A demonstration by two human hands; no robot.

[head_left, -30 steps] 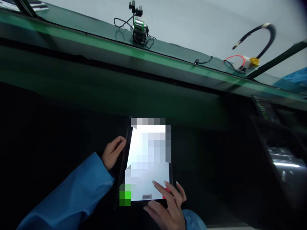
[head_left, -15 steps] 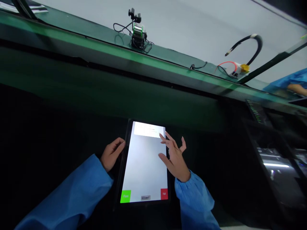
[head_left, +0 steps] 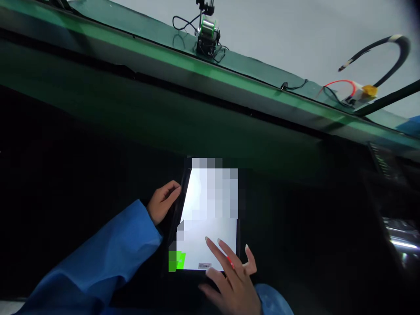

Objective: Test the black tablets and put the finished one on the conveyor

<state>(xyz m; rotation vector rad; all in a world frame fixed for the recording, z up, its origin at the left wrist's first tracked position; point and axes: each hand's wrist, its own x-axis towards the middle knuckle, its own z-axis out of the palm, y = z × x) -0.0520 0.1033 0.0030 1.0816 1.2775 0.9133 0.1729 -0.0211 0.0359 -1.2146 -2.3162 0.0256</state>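
Nearest, the right hand point(head_left: 234, 280) lies spread over the bottom of the tablet point(head_left: 206, 236), fingers open and holding nothing, fingertips point(head_left: 207, 239) on the lit screen near the red button point(head_left: 230, 262). This looks like the tapping step; the next press calls for an exact touch. The left hand point(head_left: 162, 203) is curled on the tablet's left edge, steadying it in the dark recess. Beyond, on the green tabletop point(head_left: 164, 57), a small clamp device point(head_left: 206, 37) and loose cables point(head_left: 341, 87) sit well apart, blocking nothing.
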